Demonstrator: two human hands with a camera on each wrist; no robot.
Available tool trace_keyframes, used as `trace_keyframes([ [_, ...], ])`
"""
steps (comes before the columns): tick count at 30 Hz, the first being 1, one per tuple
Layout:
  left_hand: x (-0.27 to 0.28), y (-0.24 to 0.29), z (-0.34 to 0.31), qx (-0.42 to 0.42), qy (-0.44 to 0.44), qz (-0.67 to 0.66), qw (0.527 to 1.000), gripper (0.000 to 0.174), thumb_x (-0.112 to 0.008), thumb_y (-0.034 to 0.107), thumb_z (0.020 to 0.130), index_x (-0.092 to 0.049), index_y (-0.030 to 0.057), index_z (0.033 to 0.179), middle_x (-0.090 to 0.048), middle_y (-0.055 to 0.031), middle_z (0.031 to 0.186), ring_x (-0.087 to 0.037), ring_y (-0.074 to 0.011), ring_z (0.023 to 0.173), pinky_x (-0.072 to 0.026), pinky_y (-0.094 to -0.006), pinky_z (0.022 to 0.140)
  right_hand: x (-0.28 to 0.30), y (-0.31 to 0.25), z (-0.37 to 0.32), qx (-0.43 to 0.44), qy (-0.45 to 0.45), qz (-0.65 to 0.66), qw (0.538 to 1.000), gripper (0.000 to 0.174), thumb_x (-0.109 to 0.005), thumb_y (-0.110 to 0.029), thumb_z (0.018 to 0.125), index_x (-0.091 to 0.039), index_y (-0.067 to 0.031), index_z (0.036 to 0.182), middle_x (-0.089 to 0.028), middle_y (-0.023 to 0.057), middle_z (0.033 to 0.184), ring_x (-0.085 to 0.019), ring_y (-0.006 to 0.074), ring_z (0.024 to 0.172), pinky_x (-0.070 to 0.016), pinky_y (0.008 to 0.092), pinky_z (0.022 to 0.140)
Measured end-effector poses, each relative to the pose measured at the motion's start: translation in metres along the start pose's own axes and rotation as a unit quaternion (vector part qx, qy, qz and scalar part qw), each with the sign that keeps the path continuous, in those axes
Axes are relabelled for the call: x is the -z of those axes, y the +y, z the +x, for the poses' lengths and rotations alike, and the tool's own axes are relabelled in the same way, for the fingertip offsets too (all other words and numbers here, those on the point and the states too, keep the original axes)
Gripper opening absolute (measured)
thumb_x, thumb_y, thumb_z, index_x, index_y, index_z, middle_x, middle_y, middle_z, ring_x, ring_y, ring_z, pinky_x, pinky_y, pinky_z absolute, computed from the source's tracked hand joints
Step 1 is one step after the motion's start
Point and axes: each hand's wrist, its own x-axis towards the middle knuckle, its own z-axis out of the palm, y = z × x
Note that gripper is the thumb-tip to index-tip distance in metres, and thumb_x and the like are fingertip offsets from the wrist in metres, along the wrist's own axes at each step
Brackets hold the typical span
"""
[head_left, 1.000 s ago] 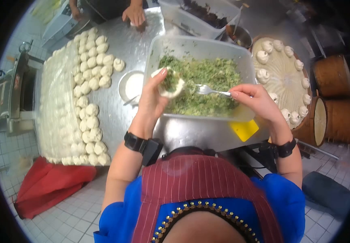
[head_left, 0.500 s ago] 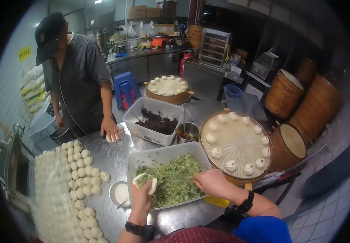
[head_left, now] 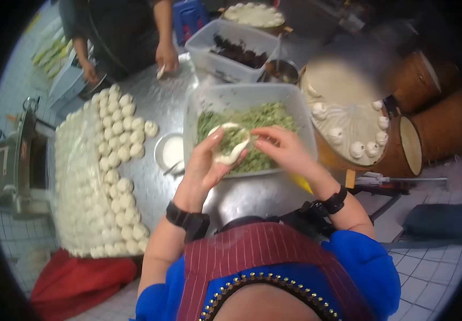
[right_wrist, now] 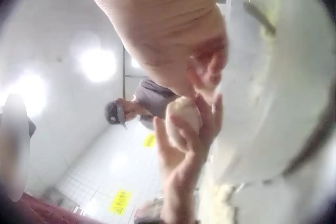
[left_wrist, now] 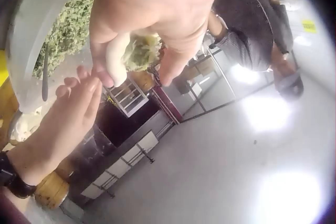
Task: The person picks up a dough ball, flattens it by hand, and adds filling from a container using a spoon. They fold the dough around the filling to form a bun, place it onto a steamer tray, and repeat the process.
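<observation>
My left hand (head_left: 201,167) holds a round dough wrapper (head_left: 231,156) cupped in its fingers over the tub's near side. Chopped green filling (left_wrist: 140,53) sits in the middle of the wrapper, and its pale edge curves up around it. At the wrapper's right rim, the thumb and fingertips of my right hand (head_left: 283,151) pinch the dough. Below both hands is a clear plastic tub (head_left: 305,115) of chopped green vegetable filling (head_left: 274,115). A fork (left_wrist: 45,77) stands in that tub, its handle showing in the left wrist view.
Rows of dough balls (head_left: 126,203), partly under plastic sheeting (head_left: 78,182), cover the left. A bowl of white contents (head_left: 173,151) stands beside the tub. Behind is a tub of dark filling (head_left: 215,67); right, a steamer (head_left: 343,155) with pleated buns. Another person (head_left: 118,37) stands across the table.
My right hand has let go of the fork and moved left to the wrapper's edge. The wrapper now curves up around its filling. The person opposite has lifted a hand off the table.
</observation>
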Motion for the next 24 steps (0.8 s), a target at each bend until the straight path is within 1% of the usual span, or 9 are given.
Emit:
trace_keyframes([
  [2, 0.002, 0.003, 0.001, 0.027, 0.003, 0.015, 1.0, 0.037, -0.057, 0.015, 0.09, -0.048, 0.0018, 0.123, -0.057, -0.0165, 0.118, -0.059, -0.0285, 0.107, -0.0543, -0.0397, 0.082, -0.004, -0.01, 0.0, 0.007, 0.013, 0.081, 0.997, 0.032, -0.065, -0.019, 0.084, -0.063, -0.0019, 0.112, -0.061, 0.0047, 0.093, -0.056, 0.0114, 0.082, -0.0443, 0.0247, 0.072],
  [5, 0.01, 0.0, 0.0, 0.037, -0.001, 0.001, 0.999, 0.038, -0.057, 0.012, 0.09, -0.048, 0.0026, 0.125, -0.058, -0.0168, 0.118, -0.059, -0.0278, 0.107, -0.0553, -0.0384, 0.078, -0.011, -0.012, -0.004, 0.001, 0.024, 0.113, 0.993, 0.031, -0.067, -0.015, 0.083, -0.064, -0.0011, 0.111, -0.06, 0.003, 0.092, -0.055, 0.0082, 0.081, -0.0439, 0.0236, 0.071],
  [6, 0.012, 0.001, 0.001, 0.042, -0.011, -0.01, 0.999, 0.038, -0.057, 0.01, 0.09, -0.048, 0.0027, 0.125, -0.057, -0.017, 0.119, -0.059, -0.0272, 0.107, -0.0554, -0.0377, 0.078, -0.016, -0.006, -0.002, 0.023, 0.039, 0.126, 0.991, 0.029, -0.067, -0.013, 0.083, -0.064, -0.0009, 0.109, -0.059, 0.0028, 0.091, -0.054, 0.0079, 0.08, -0.0433, 0.0222, 0.07],
  [10, 0.011, -0.004, -0.001, 0.055, -0.007, 0.009, 0.998, 0.037, -0.055, 0.006, 0.09, -0.047, 0.0018, 0.126, -0.056, -0.0164, 0.121, -0.061, -0.0259, 0.105, -0.0576, -0.0362, 0.076, -0.019, -0.006, -0.002, 0.007, 0.055, 0.129, 0.99, 0.028, -0.068, -0.016, 0.082, -0.066, 0.0004, 0.104, -0.06, 0.0057, 0.087, -0.057, 0.0105, 0.076, -0.0462, 0.0239, 0.07],
  [12, 0.005, -0.007, -0.004, 0.043, -0.003, 0.077, 0.996, 0.036, -0.055, 0.004, 0.09, -0.047, 0.0015, 0.124, -0.057, -0.0156, 0.114, -0.063, -0.0253, 0.095, -0.0599, -0.0357, 0.073, -0.019, -0.01, -0.002, 0.036, 0.061, 0.147, 0.987, 0.023, -0.069, -0.014, 0.081, -0.066, 0.001, 0.098, -0.06, 0.0053, 0.086, -0.059, 0.0101, 0.073, -0.0464, 0.0228, 0.066],
  [16, -0.001, -0.009, -0.011, 0.03, 0.005, 0.124, 0.992, 0.038, -0.054, 0.002, 0.089, -0.045, 0.003, 0.126, -0.056, -0.0154, 0.114, -0.063, -0.0253, 0.096, -0.0606, -0.0361, 0.073, -0.023, -0.01, -0.002, 0.043, 0.061, 0.153, 0.985, 0.02, -0.068, -0.012, 0.082, -0.066, 0.0011, 0.096, -0.059, 0.0055, 0.087, -0.06, 0.0103, 0.073, -0.0466, 0.0222, 0.064],
  [18, -0.005, -0.007, -0.014, 0.023, -0.02, 0.149, 0.988, 0.039, -0.051, 0.0, 0.089, -0.044, 0.0034, 0.128, -0.056, -0.0151, 0.113, -0.063, -0.0251, 0.096, -0.0606, -0.0361, 0.072, -0.027, -0.007, 0.0, -0.03, 0.053, 0.303, 0.951, 0.02, -0.068, -0.013, 0.082, -0.065, 0.0017, 0.096, -0.058, 0.0051, 0.087, -0.06, 0.01, 0.072, -0.0467, 0.0228, 0.064],
  [22, -0.004, -0.007, -0.015, 0.004, -0.029, 0.167, 0.985, 0.041, -0.049, -0.001, 0.089, -0.043, 0.0023, 0.129, -0.057, -0.0151, 0.11, -0.063, -0.025, 0.096, -0.0606, -0.0357, 0.07, -0.022, -0.014, 0.001, 0.013, 0.028, 0.25, 0.968, 0.022, -0.068, -0.012, 0.082, -0.064, 0.0024, 0.098, -0.057, 0.0044, 0.088, -0.058, 0.0094, 0.072, -0.0468, 0.0233, 0.065],
  [24, -0.001, -0.007, -0.013, 0.047, 0.004, 0.253, 0.966, 0.042, -0.049, -0.002, 0.087, -0.042, 0.0008, 0.128, -0.057, -0.0147, 0.108, -0.063, -0.0239, 0.094, -0.0601, -0.0343, 0.067, -0.017, -0.017, 0.0, 0.076, 0.022, 0.13, 0.988, 0.021, -0.067, -0.012, 0.083, -0.064, 0.0014, 0.098, -0.056, 0.0045, 0.087, -0.057, 0.0089, 0.074, -0.0464, 0.0233, 0.066],
])
